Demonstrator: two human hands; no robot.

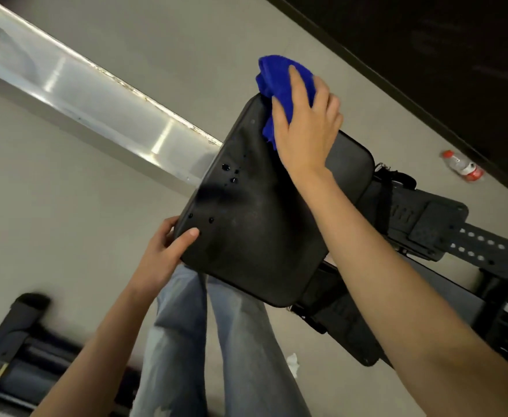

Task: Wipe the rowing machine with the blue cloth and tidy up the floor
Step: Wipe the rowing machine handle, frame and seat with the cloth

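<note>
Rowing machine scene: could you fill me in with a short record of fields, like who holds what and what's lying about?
seat: black pad, water drops near its left edge
rail: silver, running up-left from the seat
right hand: pressing the blue cloth on the seat's far corner
left hand: steadying the seat's near edge
floor: bottle at right, white scrap near the jeans
wiping: under way, drops not yet reached

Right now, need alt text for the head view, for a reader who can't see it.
A person's right hand presses a bunched blue cloth onto the far edge of a black rowing machine seat, which carries water droplets, while the left hand steadies its near corner. On the grey floor lie a plastic bottle and a crumpled tissue.
</note>
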